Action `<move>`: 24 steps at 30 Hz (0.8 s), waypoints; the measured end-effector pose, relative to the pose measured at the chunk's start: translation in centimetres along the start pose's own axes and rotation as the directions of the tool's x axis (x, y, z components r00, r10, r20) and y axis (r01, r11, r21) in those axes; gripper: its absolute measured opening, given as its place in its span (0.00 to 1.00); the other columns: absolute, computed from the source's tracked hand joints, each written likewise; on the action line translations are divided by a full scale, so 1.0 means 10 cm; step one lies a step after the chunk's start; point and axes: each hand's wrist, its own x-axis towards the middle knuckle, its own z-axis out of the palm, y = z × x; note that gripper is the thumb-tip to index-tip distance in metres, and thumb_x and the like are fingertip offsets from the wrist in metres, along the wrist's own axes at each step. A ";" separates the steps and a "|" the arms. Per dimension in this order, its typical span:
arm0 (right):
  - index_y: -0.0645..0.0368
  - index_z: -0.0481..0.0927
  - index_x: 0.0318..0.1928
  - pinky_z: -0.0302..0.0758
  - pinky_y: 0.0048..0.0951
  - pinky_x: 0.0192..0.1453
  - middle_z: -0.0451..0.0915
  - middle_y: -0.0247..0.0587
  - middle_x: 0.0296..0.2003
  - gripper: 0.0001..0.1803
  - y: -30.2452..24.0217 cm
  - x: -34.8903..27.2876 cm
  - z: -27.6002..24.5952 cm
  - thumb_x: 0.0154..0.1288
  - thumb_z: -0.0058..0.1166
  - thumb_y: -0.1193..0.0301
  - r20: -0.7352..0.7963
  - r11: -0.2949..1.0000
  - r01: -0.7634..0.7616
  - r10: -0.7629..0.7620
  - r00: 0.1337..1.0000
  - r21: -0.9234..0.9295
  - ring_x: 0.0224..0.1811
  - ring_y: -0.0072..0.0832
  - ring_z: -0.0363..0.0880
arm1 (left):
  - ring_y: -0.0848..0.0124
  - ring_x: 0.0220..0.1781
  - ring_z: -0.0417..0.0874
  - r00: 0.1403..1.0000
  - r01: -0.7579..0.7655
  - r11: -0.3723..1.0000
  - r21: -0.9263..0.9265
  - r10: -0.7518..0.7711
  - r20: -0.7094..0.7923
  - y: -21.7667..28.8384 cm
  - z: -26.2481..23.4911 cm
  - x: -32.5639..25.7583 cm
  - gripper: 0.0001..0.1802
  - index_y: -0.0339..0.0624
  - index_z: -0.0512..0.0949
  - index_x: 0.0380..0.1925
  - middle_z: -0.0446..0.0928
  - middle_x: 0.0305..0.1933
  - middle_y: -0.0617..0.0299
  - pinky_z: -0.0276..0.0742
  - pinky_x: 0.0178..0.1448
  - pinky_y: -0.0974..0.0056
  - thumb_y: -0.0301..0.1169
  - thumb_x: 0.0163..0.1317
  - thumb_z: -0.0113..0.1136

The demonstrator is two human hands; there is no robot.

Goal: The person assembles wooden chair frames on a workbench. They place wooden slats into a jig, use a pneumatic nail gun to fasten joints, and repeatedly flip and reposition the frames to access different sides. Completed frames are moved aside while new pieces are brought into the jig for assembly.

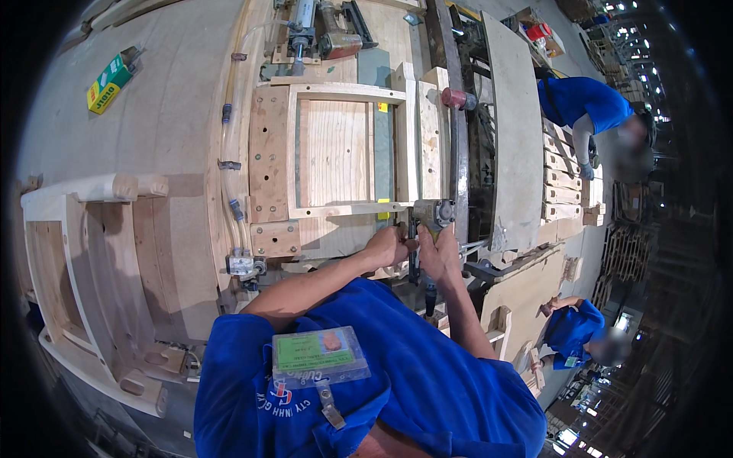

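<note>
My right hand is closed around the handle of an air nail gun, whose head rests by the near right corner of a pale wooden frame. Just left of it, my left hand has its fingers curled, the thumb reaching to the gun's dark magazine; what they pinch, if anything, is hidden. The frame lies in a wooden jig with bolted blocks on its left side. A longer wooden piece runs along the frame's right side.
An air cylinder and a second nail gun lie at the bench's far end. A red-headed mallet sits on the right rail. Left are a green-yellow box and an assembled wooden frame. Two co-workers in blue work at right.
</note>
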 end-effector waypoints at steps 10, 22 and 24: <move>0.60 0.74 0.62 0.68 0.24 0.21 0.80 0.35 0.38 0.17 -0.21 0.41 -0.25 0.83 0.57 0.64 0.029 0.948 -0.157 0.155 0.988 0.278 0.20 0.17 0.72 | 0.59 0.30 0.87 0.984 -0.022 0.998 -0.053 0.012 -0.179 0.37 -0.12 0.08 0.23 0.36 0.86 0.34 0.84 0.26 0.50 0.80 0.40 0.53 0.49 0.71 0.65; 0.59 0.69 0.59 0.72 0.29 0.20 0.76 0.38 0.36 0.16 -0.84 2.12 -0.14 0.81 0.57 0.66 0.023 0.924 0.056 -0.070 0.997 0.378 0.19 0.21 0.73 | 0.40 0.46 0.90 0.798 -0.154 0.988 0.022 0.138 -0.586 0.84 -0.85 1.06 0.20 0.35 0.86 0.50 0.88 0.39 0.39 0.84 0.53 0.43 0.42 0.70 0.63; 0.60 0.69 0.59 0.72 0.29 0.20 0.76 0.37 0.35 0.16 -0.87 2.24 -0.10 0.81 0.57 0.66 0.050 0.933 0.029 -0.051 0.997 0.360 0.19 0.21 0.73 | 0.41 0.48 0.90 0.789 -0.151 0.989 -0.006 0.117 -0.603 0.82 -0.91 1.15 0.20 0.37 0.87 0.50 0.89 0.41 0.39 0.84 0.54 0.44 0.41 0.70 0.63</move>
